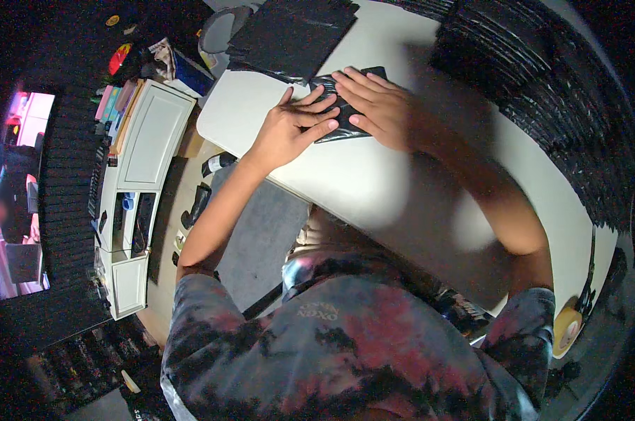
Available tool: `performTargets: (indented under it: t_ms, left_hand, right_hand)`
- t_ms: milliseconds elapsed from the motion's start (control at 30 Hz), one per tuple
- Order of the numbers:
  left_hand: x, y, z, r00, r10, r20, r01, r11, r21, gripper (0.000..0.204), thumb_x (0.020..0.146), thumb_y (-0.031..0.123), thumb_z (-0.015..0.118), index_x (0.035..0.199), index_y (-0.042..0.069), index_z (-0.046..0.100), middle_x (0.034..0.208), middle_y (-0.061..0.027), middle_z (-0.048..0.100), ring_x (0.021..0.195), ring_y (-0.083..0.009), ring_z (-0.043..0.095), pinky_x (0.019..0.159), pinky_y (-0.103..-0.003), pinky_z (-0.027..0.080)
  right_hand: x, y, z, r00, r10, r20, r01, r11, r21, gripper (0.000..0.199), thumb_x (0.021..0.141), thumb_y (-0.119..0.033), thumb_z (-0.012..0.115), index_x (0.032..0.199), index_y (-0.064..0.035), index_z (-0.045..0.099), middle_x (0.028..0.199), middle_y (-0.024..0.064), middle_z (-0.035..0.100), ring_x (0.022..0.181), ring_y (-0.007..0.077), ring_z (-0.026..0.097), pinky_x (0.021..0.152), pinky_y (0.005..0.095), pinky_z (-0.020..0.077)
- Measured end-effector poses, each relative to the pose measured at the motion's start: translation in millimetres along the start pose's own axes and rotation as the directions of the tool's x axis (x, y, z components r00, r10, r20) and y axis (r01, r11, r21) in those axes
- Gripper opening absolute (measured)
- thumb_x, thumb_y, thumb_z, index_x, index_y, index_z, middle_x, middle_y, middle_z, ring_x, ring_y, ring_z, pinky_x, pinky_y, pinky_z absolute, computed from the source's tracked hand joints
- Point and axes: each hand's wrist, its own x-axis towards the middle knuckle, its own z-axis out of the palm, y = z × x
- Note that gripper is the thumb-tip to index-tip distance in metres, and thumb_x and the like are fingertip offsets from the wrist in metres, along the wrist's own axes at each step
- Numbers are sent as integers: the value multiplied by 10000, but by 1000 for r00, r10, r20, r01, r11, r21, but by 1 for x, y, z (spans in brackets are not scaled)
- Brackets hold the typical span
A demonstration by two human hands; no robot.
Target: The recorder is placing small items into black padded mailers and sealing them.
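Observation:
A small shiny black bag lies flat on the white table. My left hand rests on its left part with fingers spread flat. Pressed down on its right part, my right hand also has its fingers stretched out flat. Both hands cover most of the bag, so only its edges show.
A stack of black sheets lies on the table just beyond the hands. Rows of black packets line the right side. A tape roll sits at the table's near right edge. A white cabinet stands on the left.

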Motion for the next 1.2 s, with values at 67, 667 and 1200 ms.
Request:
performTargets:
  t_ms: [67, 667, 1200]
  left_hand:
    - [1, -1, -1, 1000, 5, 8, -5, 1000, -3, 344, 956, 395, 711, 1192, 156, 785, 1334, -75, 696, 1427, -238, 515, 1236, -619, 220]
    - [2, 1, -1, 998, -54, -22, 51, 993, -102, 302, 916, 362, 772, 1124, 147, 811, 1234, -67, 749, 1362, -213, 586, 1247, -592, 203]
    - [0, 1, -4, 997, -67, 27, 69, 991, -114, 306, 1003, 295, 673, 1238, 118, 759, 1372, -105, 675, 1442, -250, 498, 1245, -588, 213]
  right_hand:
    - [0, 1, 1, 1000, -1, 0, 1, 1000, -2, 578, 1037, -335, 555, 1459, 54, 486, 1615, 205, 395, 1534, 343, 325, 1238, 492, 299]
    - [-7, 4, -1, 999, 27, 35, -31, 994, 106, 611, 1026, -292, 574, 1518, 36, 425, 1649, 170, 350, 1555, 338, 279, 1253, 513, 267]
    - [-12, -5, -6, 999, 41, 29, -40, 999, -27, 554, 1070, -308, 490, 1522, 8, 438, 1648, 149, 362, 1547, 332, 292, 1244, 510, 282]
